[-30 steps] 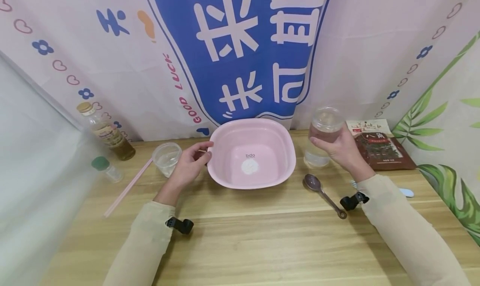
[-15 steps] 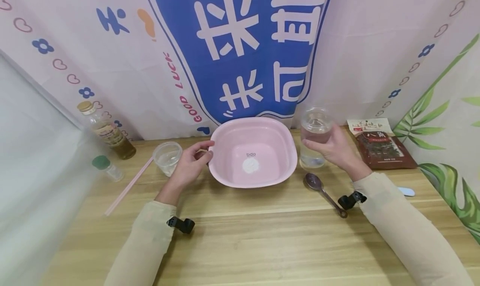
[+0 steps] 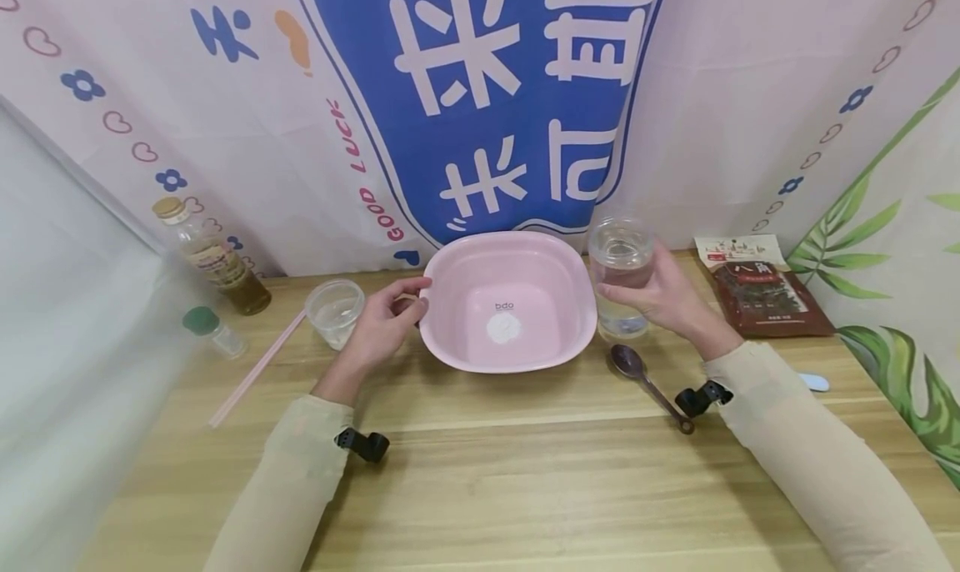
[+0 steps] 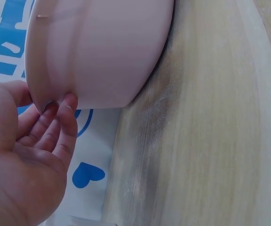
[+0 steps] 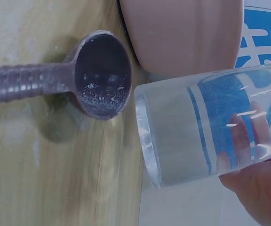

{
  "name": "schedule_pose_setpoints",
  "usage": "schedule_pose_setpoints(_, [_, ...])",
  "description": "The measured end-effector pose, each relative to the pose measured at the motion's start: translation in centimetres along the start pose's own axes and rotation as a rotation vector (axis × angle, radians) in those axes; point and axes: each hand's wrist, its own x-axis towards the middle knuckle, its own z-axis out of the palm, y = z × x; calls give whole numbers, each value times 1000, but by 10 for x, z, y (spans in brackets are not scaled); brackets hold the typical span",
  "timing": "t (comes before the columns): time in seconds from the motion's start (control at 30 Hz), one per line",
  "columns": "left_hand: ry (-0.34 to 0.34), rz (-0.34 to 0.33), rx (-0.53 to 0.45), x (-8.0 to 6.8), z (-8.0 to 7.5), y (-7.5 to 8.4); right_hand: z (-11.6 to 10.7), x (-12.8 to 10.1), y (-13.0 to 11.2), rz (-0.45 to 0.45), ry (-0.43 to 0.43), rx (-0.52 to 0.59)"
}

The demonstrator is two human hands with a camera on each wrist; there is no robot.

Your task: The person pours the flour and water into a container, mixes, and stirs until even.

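A pink basin [image 3: 517, 259] stands at the back middle of the table, with a white powder heap [image 3: 502, 328] on its floor. My left hand [image 3: 382, 326] holds the basin's left rim, thumb and fingers pinching the edge, as the left wrist view also shows. Beside the basin's right side, my right hand [image 3: 663, 297] grips a tall clear cup of water [image 5: 178, 127], fingers wrapped round its wall. The cup is nearly upright, its base low over the table. A brown spoon [image 3: 630, 362] lies just in front of the cup, with white specks in its bowl.
At left are an oil bottle [image 3: 217, 263], a green-capped shaker [image 3: 217, 332], pink chopsticks [image 3: 258, 368] and a clear tub [image 3: 333, 309] close to my left hand. A brown spice packet [image 3: 768, 293] lies back right, with a pale blue handle [image 3: 815, 382] near my right sleeve.
My right hand has carried the cup of water leftward, up to the basin's right side. My left hand keeps its hold on the rim; the view has shifted slightly.
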Motion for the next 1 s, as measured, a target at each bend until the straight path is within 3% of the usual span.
schedule_pose_setpoints(0.83, [6, 22, -16, -1, 1, -2, -2, 6, -12, 43, -71, -141])
schedule_pose_setpoints(1.0, [11, 22, -7, -1, 1, -3, -4, 8, -15, 18, -90, -184])
